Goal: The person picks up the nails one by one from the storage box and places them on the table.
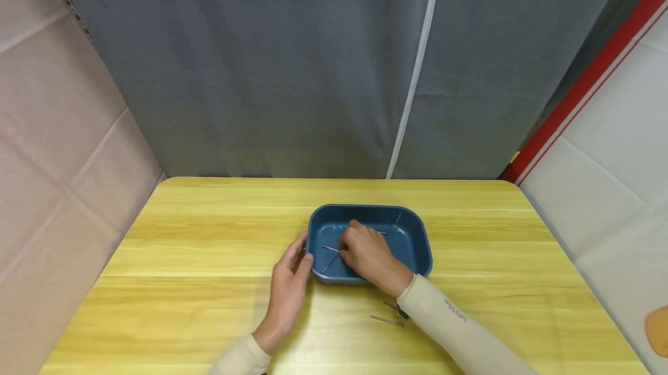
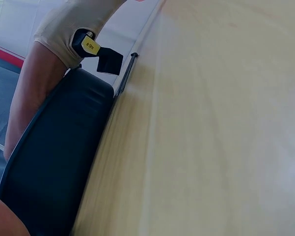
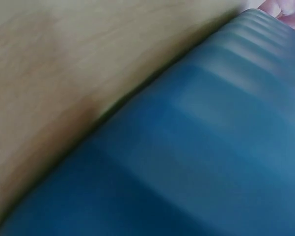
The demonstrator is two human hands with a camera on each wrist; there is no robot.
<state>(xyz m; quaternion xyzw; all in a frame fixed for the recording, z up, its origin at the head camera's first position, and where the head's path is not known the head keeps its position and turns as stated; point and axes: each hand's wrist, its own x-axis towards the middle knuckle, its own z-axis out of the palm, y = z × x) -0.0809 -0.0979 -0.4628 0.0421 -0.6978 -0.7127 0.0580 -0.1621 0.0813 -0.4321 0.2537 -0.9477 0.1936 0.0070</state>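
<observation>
A blue rectangular container (image 1: 425, 236) stands on the table. My left hand (image 1: 288, 289) is at its left side, fingers along the outer wall and thumb at the rim. Inside it, my right hand (image 1: 367, 253) reaches down with bent fingers, its fingertips at the ends of two thin metal rods (image 1: 329, 264) that cross there; it seems to pinch one. Another thin rod (image 1: 382, 233) shows beyond the knuckles. The left wrist view shows the container's dark outer wall (image 2: 59, 152). In the right wrist view, the blurred blue wall (image 3: 186, 147) fills much of the picture.
On the wooden table (image 1: 209, 247), a thin metal rod (image 1: 387, 321) lies in front of the container, with another rod (image 1: 390, 305) near the right sleeve. From low down, a rod with a wider end (image 2: 127, 73) shows past the container's corner. A grey curtain (image 1: 261, 73) hangs behind.
</observation>
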